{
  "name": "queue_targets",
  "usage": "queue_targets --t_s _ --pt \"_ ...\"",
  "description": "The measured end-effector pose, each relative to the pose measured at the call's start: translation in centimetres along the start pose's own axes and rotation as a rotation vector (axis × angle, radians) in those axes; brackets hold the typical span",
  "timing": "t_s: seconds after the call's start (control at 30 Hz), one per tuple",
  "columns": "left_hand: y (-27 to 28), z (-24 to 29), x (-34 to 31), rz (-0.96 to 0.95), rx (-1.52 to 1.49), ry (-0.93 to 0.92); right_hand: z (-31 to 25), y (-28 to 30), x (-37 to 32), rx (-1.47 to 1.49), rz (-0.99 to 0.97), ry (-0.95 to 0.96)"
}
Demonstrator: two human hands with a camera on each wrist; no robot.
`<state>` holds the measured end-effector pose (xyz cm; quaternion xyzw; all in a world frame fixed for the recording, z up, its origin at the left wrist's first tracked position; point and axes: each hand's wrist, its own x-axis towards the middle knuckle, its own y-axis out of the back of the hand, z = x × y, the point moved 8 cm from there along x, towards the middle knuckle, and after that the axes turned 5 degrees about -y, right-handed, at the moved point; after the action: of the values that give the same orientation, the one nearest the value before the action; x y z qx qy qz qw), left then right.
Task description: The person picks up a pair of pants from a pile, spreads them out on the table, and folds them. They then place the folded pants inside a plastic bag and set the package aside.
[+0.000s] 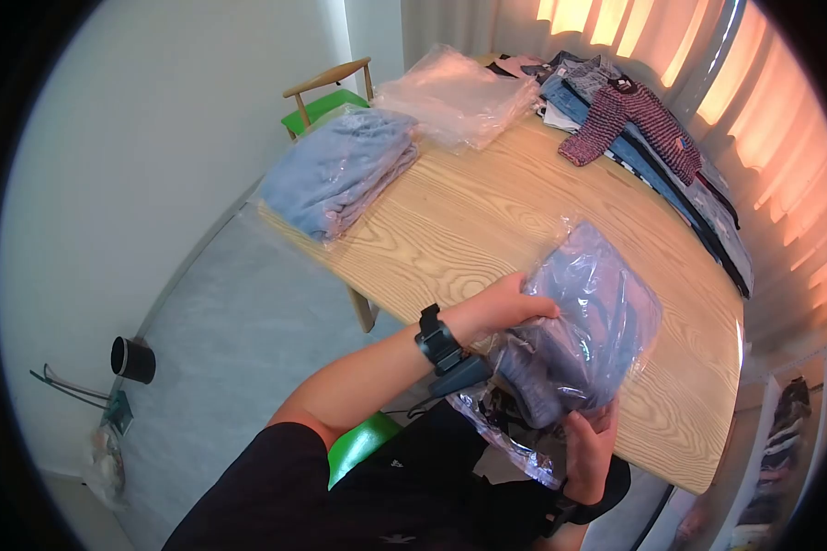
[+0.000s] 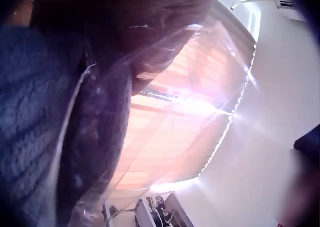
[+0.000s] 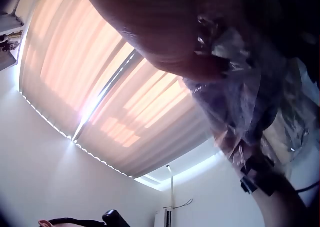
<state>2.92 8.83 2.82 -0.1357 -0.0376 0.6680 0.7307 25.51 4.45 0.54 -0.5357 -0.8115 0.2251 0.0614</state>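
Note:
A clear plastic bag (image 1: 597, 317) with a folded blue-grey knit garment (image 1: 547, 381) inside is held over the near edge of the wooden table (image 1: 469, 220). My left hand (image 1: 505, 308) grips the bag's left side, fingers curled over the plastic. My right hand (image 1: 590, 443) pinches the bag's lower end, where loose plastic hangs toward my lap. In the left wrist view the blue knit (image 2: 30, 117) and the shiny plastic (image 2: 165, 91) fill the frame. In the right wrist view my palm (image 3: 160, 31) presses against the crinkled bag (image 3: 240, 96).
A stack of bagged light-blue garments (image 1: 345, 170) lies on the table's left corner, with a pile of clear bags (image 1: 455, 92) behind it. Loose clothes, with a red striped sweater (image 1: 629, 115) on top, line the far right edge. A green-seated chair (image 1: 326, 99) stands beyond. A black cup (image 1: 133, 358) sits on the floor.

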Motion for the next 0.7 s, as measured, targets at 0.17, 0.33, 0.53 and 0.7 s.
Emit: queue_targets --t_s 0.17,0.33,0.53,0.7 --pt "2.5 4.2 -4.2 0.254 -0.057 -0.233 -0.6 -0.4 -0.7 0.084 -0.021 0.027" --pt "12.8 11.4 -11.4 0.541 0.263 -0.484 -0.4 0.5 -0.3 0.257 -0.078 -0.005" --pt "27.3 18.8 -18.2 0.733 -0.127 -0.46 -0.2 0.4 -0.5 0.265 -0.094 -0.003" --pt "35.2 21.8 -18.5 0.67 -0.076 -0.403 -0.1 0.3 -0.5 0.291 -0.105 0.005"
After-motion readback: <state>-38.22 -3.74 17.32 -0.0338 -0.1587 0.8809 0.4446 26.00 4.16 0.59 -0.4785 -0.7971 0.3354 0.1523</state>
